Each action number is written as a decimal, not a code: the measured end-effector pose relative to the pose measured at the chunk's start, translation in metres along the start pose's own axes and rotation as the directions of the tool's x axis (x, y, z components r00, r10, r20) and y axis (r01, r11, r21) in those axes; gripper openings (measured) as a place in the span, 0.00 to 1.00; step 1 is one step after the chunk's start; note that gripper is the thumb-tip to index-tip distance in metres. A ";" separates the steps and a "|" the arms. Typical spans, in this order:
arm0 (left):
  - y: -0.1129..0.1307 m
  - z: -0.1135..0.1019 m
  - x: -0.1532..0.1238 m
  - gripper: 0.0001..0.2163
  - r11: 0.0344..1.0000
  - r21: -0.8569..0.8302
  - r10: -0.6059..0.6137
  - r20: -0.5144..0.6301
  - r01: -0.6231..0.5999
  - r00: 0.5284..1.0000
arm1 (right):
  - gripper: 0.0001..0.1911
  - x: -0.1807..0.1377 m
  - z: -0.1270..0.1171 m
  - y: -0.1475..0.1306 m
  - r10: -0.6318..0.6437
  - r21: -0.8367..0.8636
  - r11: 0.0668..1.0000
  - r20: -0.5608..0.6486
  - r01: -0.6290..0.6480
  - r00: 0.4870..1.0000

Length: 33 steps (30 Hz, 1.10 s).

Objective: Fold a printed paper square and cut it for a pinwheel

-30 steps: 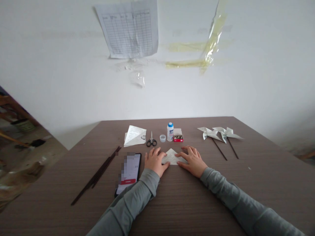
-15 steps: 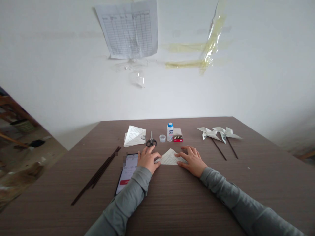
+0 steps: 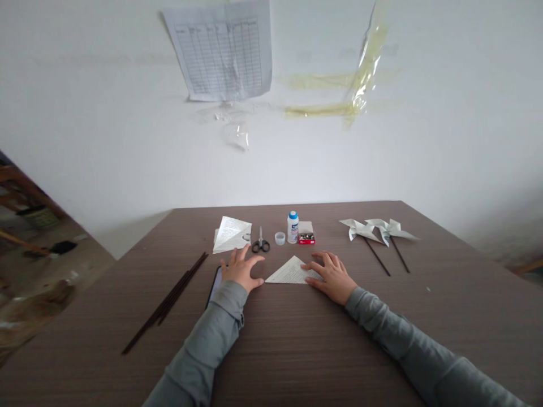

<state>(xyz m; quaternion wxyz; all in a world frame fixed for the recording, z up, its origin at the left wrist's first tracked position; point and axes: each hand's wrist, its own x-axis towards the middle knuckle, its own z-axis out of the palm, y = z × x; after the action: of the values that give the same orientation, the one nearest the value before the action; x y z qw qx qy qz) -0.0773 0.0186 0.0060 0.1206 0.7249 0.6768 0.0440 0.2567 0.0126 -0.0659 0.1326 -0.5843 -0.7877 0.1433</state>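
A folded triangle of printed paper (image 3: 289,272) lies flat on the brown table (image 3: 305,339). My right hand (image 3: 332,276) rests on its right corner, fingers spread and flat. My left hand (image 3: 240,269) is off the paper, to its left, open with fingers stretched toward the black-handled scissors (image 3: 260,243). It covers most of a phone (image 3: 213,285), of which only the left edge shows.
Behind the scissors lie folded printed sheets (image 3: 231,233), a small clear cap (image 3: 280,238), a white glue bottle (image 3: 292,227) and a red box of pins (image 3: 306,233). Two paper pinwheels (image 3: 378,230) on sticks lie at the right. Dark sticks (image 3: 169,298) lie at the left.
My left hand has slid left off the folded paper and over the phone, toward the scissors. The paper triangle now shows whole. My right hand has stayed in place.
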 end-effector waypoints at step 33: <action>0.079 0.026 -0.028 0.11 0.983 -0.092 0.152 -0.079 -0.159 0.985 | 0.23 0.001 0.004 -0.022 0.028 -0.016 0.999 -0.124 -0.030 0.992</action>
<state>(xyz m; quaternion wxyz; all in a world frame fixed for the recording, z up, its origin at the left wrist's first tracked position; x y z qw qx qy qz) 0.0034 -0.0164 0.0027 0.1278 0.7668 0.6189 0.1124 0.2354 0.0073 -0.0611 0.1740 -0.6045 -0.7707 0.1018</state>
